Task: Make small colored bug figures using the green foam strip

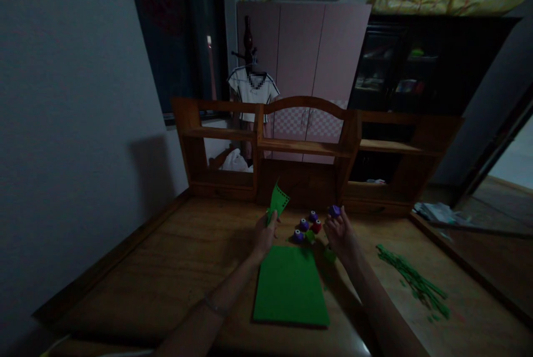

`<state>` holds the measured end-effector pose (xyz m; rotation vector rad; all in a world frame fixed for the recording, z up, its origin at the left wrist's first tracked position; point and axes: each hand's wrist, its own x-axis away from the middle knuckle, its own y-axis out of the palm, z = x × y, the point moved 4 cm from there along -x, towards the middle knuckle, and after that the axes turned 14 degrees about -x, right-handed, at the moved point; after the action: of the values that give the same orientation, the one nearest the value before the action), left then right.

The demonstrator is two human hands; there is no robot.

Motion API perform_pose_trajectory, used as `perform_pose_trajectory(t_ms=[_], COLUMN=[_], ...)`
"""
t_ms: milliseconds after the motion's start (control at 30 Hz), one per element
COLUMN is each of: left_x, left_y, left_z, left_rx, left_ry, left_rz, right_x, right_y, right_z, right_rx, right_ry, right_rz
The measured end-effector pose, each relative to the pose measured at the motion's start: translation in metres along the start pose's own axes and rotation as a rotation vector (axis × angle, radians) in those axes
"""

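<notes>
Green paper strip point(277, 201): pinched upright in the left hand point(265, 235), above the far edge of the green sheet point(290, 286) lying flat on the tabletop point(166, 268).
Handling: probably light and floppy, easily creased (its punched edge looks weakest); best held low, by the plain margin.
Purple punch point(334, 211): held at the fingertips of the right hand point(340, 235); likely hard, small, a little slippery.
Grip: both hands closed on their things.
Nearby: more punches point(307, 227) between the hands; green trimmings point(412, 279) well to the right.

A green paper strip point(277, 201) with a punched edge stands upright, left of a small purple punch point(334, 211) raised above the desk.
</notes>
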<state>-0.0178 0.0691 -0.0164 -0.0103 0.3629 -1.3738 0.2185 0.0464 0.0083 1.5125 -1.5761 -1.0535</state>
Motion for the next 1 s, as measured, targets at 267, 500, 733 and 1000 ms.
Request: perform_pose_trajectory(t_ms=[267, 500, 733, 1000], left_x=[0.0, -0.004, -0.004, -0.01], left_y=[-0.004, -0.004, -0.001, -0.001], left_z=[0.002, -0.002, -0.003, -0.013], left_rx=[-0.073, -0.084, -0.089, -0.094], left_ry=[0.03, 0.046, 0.041, 0.042], left_rz=[0.021, 0.027, -0.013, 0.007], right_x=[-0.007, 0.05, 0.097, 0.067], right_y=[0.004, -0.014, -0.05, -0.037], right_z=[-0.055, -0.106, -0.098, -0.086], right_rx=[0.149, 0.552, 1.294, 1.606], right_ry=[-0.417, -0.407, -0.154, -0.225], right_rz=[0.095, 0.106, 0.005, -0.102])
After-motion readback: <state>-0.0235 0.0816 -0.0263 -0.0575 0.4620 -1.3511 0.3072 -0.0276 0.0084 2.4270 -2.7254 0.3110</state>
